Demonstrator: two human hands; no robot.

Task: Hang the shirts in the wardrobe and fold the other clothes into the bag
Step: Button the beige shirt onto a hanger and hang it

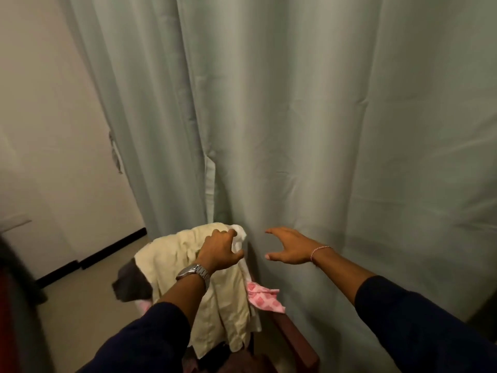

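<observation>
Head view. Cream shirt (pixel 215 300) lies draped over the back of a dark red chair (pixel 298 343), against a pale green curtain (pixel 295 117). Left hand (pixel 220 251), watch (pixel 194 273) on the wrist, is curled round the shirt's top edge, gripping a white fold there. Right hand (pixel 290 247) hovers just beside it to the right, fingers spread, holding nothing, apart from the cloth.

Shirt lies directly under and below the left hand; left is the nearer, already on it. Right hand has only a short reach leftward to the same top edge.

Long axis runs top to bottom, hanging down the chair back toward the camera; gripped end points up and away, hem low.

Pink cloth (pixel 265 298) and dark garment (pixel 131 284) poke out from beneath. Wardrobe and bag not in view.
</observation>
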